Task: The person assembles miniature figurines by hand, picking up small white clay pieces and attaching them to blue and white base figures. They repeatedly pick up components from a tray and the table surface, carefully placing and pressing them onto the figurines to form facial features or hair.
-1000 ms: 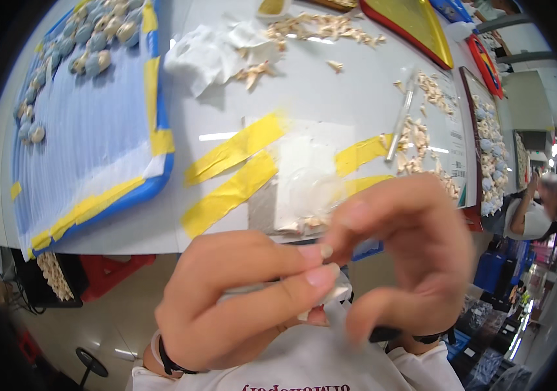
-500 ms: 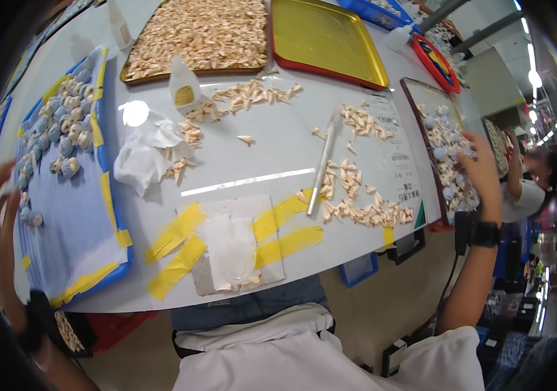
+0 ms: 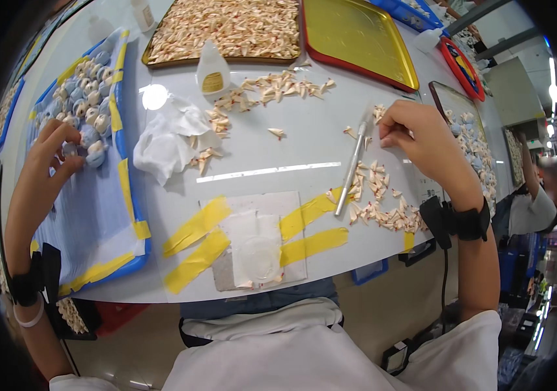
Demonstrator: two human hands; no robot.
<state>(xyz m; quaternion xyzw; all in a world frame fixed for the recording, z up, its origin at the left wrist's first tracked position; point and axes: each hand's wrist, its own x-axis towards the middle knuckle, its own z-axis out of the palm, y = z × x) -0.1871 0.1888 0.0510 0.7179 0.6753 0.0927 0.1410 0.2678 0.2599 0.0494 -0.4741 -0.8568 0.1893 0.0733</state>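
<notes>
My left hand (image 3: 45,171) is over the blue tray (image 3: 140,229) on the left, beside a cluster of small blue-and-cream round pieces (image 3: 89,98). Its thumb and fingers close round a small pale bluish piece, mostly hidden by them. On the right, my right hand (image 3: 415,133) is just above the loose cream pointed pieces (image 3: 377,179), fingers curled into a pinch; whatever it holds is hidden. A slim silver craft knife (image 3: 354,168) lies left of that hand. Before me, a clear round disc (image 3: 257,257) rests on a board (image 3: 291,274) fixed with yellow tape (image 3: 195,225).
At the back stand a tray heaped with cream pieces (image 3: 226,29) and a yellow tray with red edge (image 3: 360,39). A white squeeze bottle (image 3: 213,70) and crumpled tissue (image 3: 168,140) lie nearer. Another tray of blue-and-cream pieces (image 3: 476,153) is at right; beyond it, a person (image 3: 539,195).
My left hand has moved right, in over the blue tray. My right hand has left the right tray and moved left to the loose cream pieces. The whole view has shifted slightly.
</notes>
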